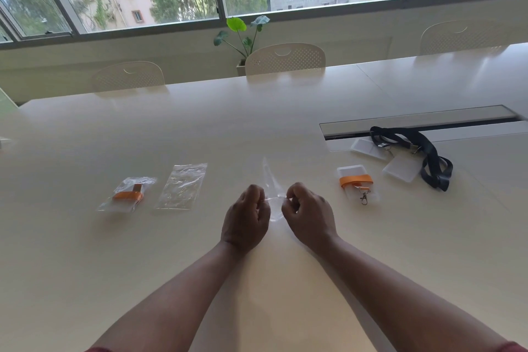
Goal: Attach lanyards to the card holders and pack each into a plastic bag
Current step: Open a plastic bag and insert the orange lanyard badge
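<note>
My left hand [247, 218] and my right hand [310, 216] both pinch the near edge of a clear plastic bag [270, 180] held just above the middle of the table. To the right lies a clear card holder with an orange lanyard [356, 180] wrapped around it, its metal clip hanging toward me. Farther right, two clear card holders [400, 168] lie under black lanyards [428, 156]. At the left rests a sealed bag with an orange lanyard and holder inside [127, 194], and beside it a flat plastic bag [183, 186] with nothing in it.
The pale table [200, 128] has a cable slot [417, 120] at the right rear. White perforated chairs [285, 58] stand along the far edge, with a potted plant [244, 37] below the windows.
</note>
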The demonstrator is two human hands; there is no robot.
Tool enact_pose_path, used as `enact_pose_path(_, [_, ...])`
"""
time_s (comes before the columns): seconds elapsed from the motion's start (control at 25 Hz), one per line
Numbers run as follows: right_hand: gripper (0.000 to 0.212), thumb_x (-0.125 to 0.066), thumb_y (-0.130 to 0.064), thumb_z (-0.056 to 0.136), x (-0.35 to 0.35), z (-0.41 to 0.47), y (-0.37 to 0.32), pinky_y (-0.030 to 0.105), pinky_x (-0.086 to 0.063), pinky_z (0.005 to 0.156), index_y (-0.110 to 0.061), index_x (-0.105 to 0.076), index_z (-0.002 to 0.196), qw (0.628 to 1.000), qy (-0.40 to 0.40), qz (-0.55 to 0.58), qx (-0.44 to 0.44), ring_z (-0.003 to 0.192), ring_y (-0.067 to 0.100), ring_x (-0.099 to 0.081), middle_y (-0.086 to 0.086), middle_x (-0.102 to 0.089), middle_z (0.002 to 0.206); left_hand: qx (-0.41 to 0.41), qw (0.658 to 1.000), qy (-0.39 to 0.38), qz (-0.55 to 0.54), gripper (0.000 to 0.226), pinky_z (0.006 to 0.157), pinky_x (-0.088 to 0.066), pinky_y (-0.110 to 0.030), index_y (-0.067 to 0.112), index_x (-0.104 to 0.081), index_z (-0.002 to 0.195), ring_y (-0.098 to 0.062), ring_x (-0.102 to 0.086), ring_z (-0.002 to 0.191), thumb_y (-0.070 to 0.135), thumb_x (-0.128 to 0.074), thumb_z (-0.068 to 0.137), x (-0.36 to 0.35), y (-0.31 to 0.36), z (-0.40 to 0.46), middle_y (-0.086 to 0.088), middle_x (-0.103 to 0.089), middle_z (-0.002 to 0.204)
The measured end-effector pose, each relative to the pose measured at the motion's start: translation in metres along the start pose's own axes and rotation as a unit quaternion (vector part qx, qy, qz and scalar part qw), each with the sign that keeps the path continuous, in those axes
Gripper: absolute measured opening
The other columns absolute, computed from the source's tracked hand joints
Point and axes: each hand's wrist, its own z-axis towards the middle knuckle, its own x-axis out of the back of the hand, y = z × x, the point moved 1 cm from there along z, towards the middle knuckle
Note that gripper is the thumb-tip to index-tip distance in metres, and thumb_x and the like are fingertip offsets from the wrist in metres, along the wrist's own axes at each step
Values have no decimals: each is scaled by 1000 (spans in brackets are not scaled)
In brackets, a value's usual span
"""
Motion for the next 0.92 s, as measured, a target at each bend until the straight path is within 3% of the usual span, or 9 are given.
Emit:
enact_pose_path(0.12, [17, -65, -23, 80, 4, 0, 0, 32, -40, 54, -26, -48, 81, 998, 37, 3, -42, 60, 25, -52, -7, -56, 65, 36, 999, 19, -10, 21, 58, -46, -37, 18, -43, 91, -24, -47, 64, 6, -60, 89, 2, 0, 1, 8, -48, 77])
enact_pose_path(0.4, [14, -66, -27, 85, 3, -1, 0, 28, -38, 57, -25, -54, 91, 999, 48, 0, -18, 60, 19, -53, -12, -55, 66, 23, 999, 23, 19, 18, 61, -50, -38, 17, -47, 102, -34, -61, 74, 10, -61, 93, 1, 2, -1, -1, -58, 91])
enact_pose_path(0.72, [27, -60, -50, 82, -3, 0, 4, 29, -39, 56, -33, -49, 101, 1000, -7, -19, -3, 58, 14, -54, -15, -52, 61, 29, 999, 17, 5, 10, 61, -50, -42, 12, -48, 98, -34, -58, 71, 7, -56, 95, 2, 3, 0, 4, -52, 87])
enact_pose_path(0.92, [21, -51, -43, 85, -5, 2, 5, 30, -38, 59, -32, -49, 103, 1000, -27, -10, -6, 65, 20, -63, -16, -59, 66, 40, 999, -4, -4, 20, 58, -48, -41, 23, -36, 94, -36, -56, 66, 16, -55, 99, 1, 2, 0, 9, -49, 73])
